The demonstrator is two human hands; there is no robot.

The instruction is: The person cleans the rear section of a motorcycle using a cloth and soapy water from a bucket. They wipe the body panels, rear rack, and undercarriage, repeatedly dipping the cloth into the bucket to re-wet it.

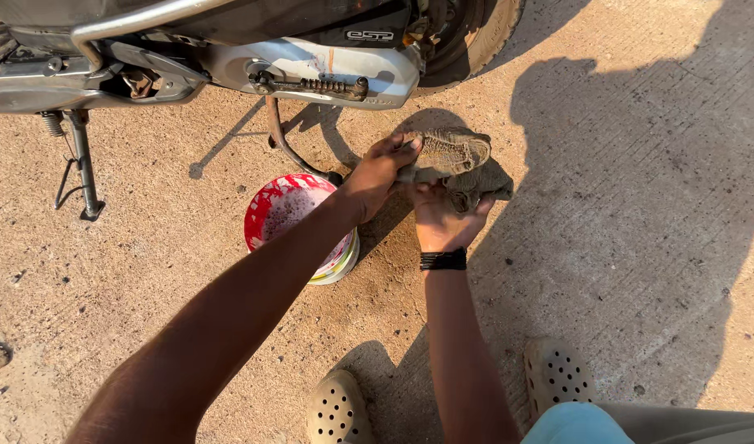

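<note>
Both hands, left hand (383,174) and right hand (439,220), clench the muddy grey-brown cloth (457,164), wringing it beside the red-and-white plastic bucket (272,215).

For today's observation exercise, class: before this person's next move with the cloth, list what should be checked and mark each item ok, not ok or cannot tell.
1. Left hand grips the grey cloth: ok.
2. Right hand grips the cloth from below: ok.
3. Cloth held off the concrete ground: ok.
4. Red and white bucket upright beside the hands: ok.
5. Suds in the bucket: ok; how deep: cannot tell.
6. Motorcycle propped on its side stand: ok.
</note>
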